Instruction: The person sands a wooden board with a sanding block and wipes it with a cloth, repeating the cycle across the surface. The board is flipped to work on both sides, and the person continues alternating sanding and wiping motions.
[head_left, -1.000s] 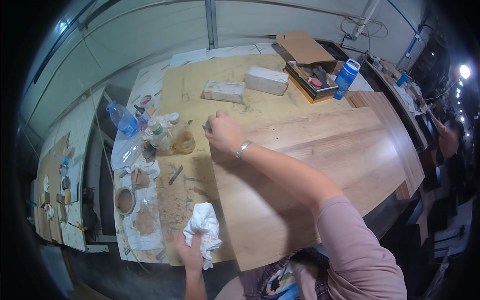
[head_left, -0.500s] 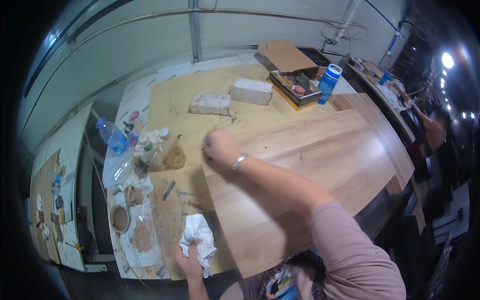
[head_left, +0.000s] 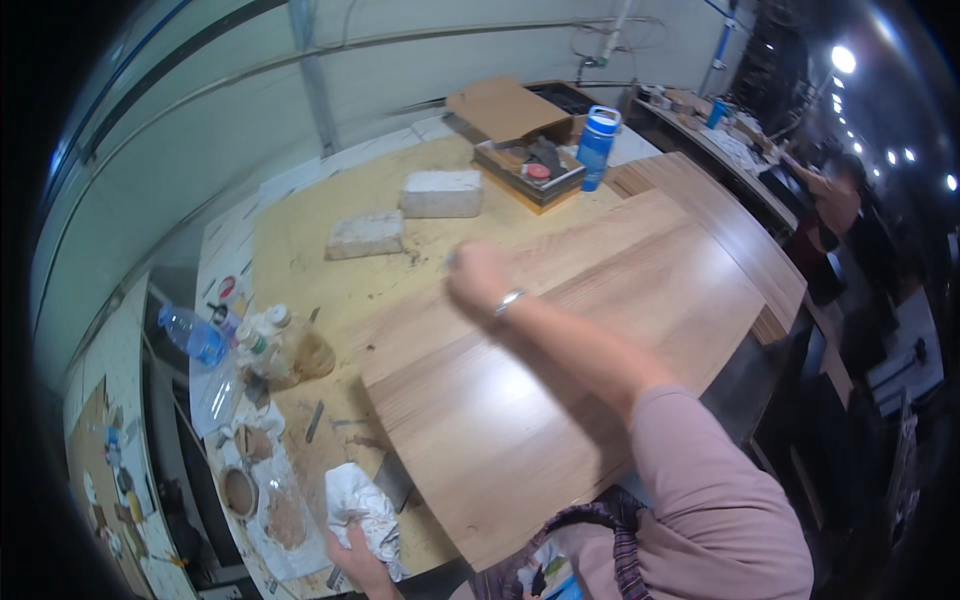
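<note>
The step in hand looks like going over the face of a wood-grain panel (head_left: 450, 450) along its far edge. The panel lies flat over the right part of the surface (head_left: 300, 215), its near end reaching the surface's near edge. The right hand (head_left: 477, 275) is at the panel's far edge, its fingers bunched together; they seem to pinch a small pale piece (head_left: 450, 258), though blur hides what it is and whether it touches the wood. The left hand (head_left: 358, 565) grips a crumpled white cloth (head_left: 358, 508) between thumb and fingers near the surface's near edge, just beside the panel's left edge. As a judgement, the next move calls for even, light contact along that far edge, with the cloth kept ready in case the face needs wiping.

Against the earliest frame, the right hand has shifted from the panel's far-left corner to a place farther right along the far edge, so that corner is now uncovered. The small dark marks seen there on the panel no longer show, probably covered by the hand or wrist. The left hand has kept its hold on the cloth. The whole view has also turned, while the two whitish blocks (head_left: 441, 197) keep their places toward the surface's far edge.
</note>
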